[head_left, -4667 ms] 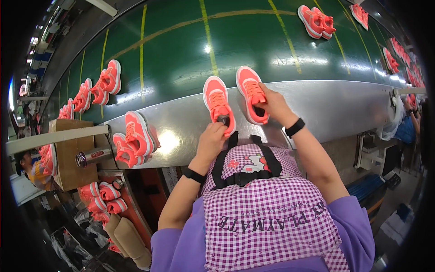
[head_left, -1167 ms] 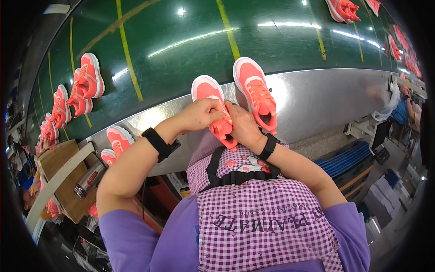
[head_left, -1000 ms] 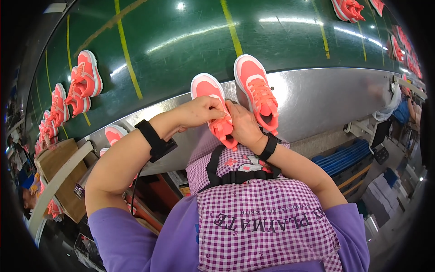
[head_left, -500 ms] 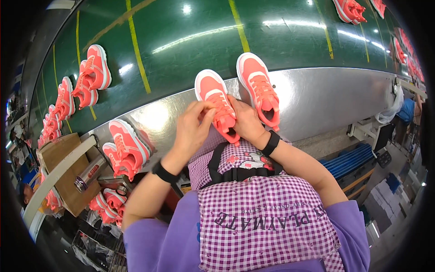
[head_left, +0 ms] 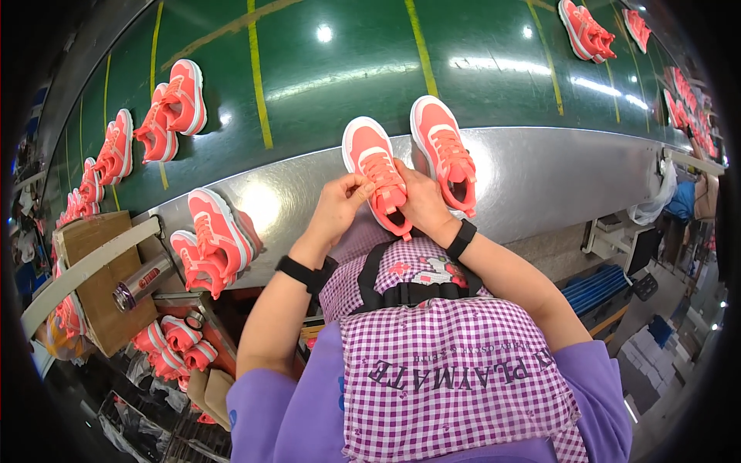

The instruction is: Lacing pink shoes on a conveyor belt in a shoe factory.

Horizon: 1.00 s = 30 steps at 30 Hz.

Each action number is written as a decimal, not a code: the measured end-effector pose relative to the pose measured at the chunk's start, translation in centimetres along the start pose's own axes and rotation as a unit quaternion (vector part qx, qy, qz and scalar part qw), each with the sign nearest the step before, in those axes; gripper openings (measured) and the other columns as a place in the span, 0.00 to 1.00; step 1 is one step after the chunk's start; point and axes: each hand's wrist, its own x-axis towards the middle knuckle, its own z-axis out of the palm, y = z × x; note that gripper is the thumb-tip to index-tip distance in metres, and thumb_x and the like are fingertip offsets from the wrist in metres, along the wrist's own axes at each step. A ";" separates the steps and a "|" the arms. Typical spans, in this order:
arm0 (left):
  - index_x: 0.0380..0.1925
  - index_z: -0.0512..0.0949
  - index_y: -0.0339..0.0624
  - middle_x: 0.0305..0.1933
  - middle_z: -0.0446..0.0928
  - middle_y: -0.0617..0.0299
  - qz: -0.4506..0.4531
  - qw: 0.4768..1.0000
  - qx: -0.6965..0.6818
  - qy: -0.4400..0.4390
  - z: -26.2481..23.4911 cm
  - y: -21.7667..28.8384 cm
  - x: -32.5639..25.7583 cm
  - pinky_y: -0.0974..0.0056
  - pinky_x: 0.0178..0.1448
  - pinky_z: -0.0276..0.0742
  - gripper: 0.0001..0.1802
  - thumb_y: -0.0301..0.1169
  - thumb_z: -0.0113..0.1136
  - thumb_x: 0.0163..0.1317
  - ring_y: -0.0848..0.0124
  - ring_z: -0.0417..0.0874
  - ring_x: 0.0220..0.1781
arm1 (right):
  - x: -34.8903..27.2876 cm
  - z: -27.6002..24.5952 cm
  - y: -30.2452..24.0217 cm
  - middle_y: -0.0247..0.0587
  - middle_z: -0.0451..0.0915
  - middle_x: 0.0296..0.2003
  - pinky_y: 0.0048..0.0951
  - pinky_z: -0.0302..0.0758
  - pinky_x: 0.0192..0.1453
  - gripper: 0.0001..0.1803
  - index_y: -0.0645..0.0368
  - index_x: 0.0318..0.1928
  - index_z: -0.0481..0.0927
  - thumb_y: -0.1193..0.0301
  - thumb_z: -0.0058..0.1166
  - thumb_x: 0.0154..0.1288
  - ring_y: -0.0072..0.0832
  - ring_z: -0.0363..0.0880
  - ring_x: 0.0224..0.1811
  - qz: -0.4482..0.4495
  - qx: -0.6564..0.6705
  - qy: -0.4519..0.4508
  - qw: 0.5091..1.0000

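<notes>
A coral sneaker (head_left: 367, 144) with a white toe and sole stands tilted at the near edge of the metal ledge, toe pointing away from me. My right hand (head_left: 424, 201) grips it along its right side. My left hand (head_left: 340, 204) is closed in a pinch against the left edge of its lacing; whatever sits between thumb and forefinger is too small to make out. Just right of my right hand rests a second coral sneaker (head_left: 442, 143), untouched, its toe reaching over the green belt. Both shoes are laced.
Beyond the metal ledge (head_left: 556, 170) runs a green belt (head_left: 347, 46) with yellow lines, carrying pairs of coral sneakers (head_left: 183, 96). Another pair (head_left: 208, 239) sits on the ledge at left. A cardboard box (head_left: 108, 262) and a white rail (head_left: 93, 270) stand farther left.
My left hand's pinch has shifted from over the laces to the sneaker's left edge. The right hand keeps its grip. The whole view has shifted slightly.
</notes>
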 end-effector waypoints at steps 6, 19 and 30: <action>0.40 0.79 0.39 0.36 0.77 0.70 -0.099 0.977 -0.155 -0.105 -1.6 1.0 1.7 0.73 0.42 0.68 0.10 0.34 0.57 0.66 0.82 0.71 0.36 | 0.1 -0.1 -0.4 0.59 0.78 0.39 0.43 0.77 0.45 0.32 0.68 0.59 0.67 0.77 0.58 0.50 0.50 0.79 0.41 -0.005 -0.007 -0.009 1.000; 0.35 0.83 0.37 0.37 0.78 0.55 0.290 0.881 0.362 0.096 2.9 3.6 0.0 0.60 0.46 0.75 0.08 0.25 0.61 0.54 0.57 0.78 0.40 | 0.1 0.0 -0.3 0.55 0.78 0.36 0.43 0.77 0.42 0.31 0.68 0.56 0.66 0.76 0.58 0.49 0.49 0.79 0.40 -0.029 -0.014 0.017 0.999; 0.30 0.82 0.39 0.29 0.76 0.56 0.218 0.874 0.422 -0.103 1.3 6.1 3.7 0.60 0.41 0.74 0.06 0.28 0.64 0.53 0.59 0.77 0.35 | -0.2 -0.1 -0.1 0.54 0.76 0.35 0.42 0.76 0.41 0.32 0.67 0.57 0.65 0.75 0.60 0.49 0.49 0.78 0.39 -0.034 -0.013 0.010 0.999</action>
